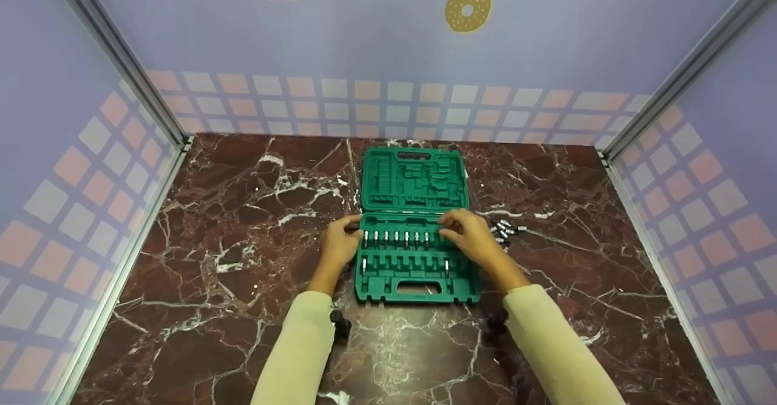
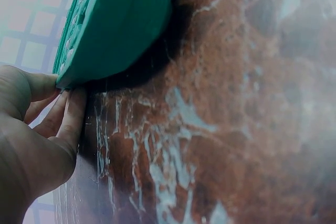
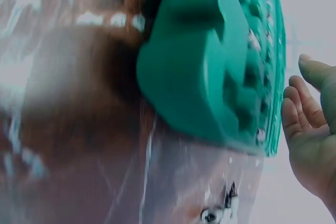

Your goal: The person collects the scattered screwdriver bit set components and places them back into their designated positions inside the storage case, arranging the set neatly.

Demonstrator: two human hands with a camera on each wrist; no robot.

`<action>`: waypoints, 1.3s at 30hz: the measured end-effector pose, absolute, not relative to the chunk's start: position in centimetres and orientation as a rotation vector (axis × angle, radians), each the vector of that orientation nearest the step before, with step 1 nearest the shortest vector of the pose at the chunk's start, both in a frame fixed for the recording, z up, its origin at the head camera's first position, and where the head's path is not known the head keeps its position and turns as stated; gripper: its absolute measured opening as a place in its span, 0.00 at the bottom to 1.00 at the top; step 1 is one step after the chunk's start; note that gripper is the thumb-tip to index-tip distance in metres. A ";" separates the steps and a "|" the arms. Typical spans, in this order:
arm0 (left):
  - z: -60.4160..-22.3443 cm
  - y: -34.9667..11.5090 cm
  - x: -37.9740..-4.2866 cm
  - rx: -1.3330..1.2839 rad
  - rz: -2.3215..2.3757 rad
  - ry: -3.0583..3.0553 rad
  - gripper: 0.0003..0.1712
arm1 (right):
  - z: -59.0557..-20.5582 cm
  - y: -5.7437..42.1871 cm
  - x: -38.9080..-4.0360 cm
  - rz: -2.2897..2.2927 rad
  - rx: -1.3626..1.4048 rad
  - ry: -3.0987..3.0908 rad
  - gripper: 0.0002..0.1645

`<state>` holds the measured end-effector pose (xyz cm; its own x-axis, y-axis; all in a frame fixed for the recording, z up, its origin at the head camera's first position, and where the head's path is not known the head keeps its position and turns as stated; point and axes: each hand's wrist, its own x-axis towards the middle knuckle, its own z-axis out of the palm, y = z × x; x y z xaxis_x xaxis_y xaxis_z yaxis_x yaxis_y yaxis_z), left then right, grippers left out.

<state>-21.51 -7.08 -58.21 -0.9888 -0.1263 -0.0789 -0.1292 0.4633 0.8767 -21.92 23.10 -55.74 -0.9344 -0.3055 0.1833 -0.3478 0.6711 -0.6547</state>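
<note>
A green plastic tool case [image 1: 379,289] lies unfolded, its moulded lid [image 1: 388,174] tipped back on the far side. Several chrome bit sockets [image 1: 396,239] stand in a row in the case's upper slots; one more bit socket [image 1: 364,265] sits at the lower left and another bit socket [image 1: 447,265] at the lower right. My left hand [image 1: 340,242] pinches the case's left edge between thumb and fingers, as the left wrist view also shows. Over the right part of the upper row hovers my right hand [image 1: 473,238]; the right wrist view shows its fingers [image 3: 302,103] apart, holding nothing.
Loose bit sockets [image 1: 505,230] lie in a small pile on the marbled tabletop [image 1: 255,259], just right of the case. Patterned wall panels [image 1: 388,34] enclose the back and both sides.
</note>
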 end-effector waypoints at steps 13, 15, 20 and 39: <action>-58.4 -6.9 -21.5 -0.239 1.609 2.681 0.20 | -55.0 28.2 -20.5 1.244 0.432 -2.734 0.11; -58.4 -6.8 -21.5 -0.234 1.609 2.681 0.20 | -55.0 28.9 -20.2 1.263 0.396 -2.739 0.10; -58.2 -6.8 -21.5 -0.227 1.615 2.673 0.20 | -55.1 30.8 -19.7 1.259 0.317 -2.726 0.10; -58.3 -7.2 -21.5 -0.218 1.586 2.685 0.20 | -57.5 35.6 -17.6 1.009 0.310 -2.858 0.20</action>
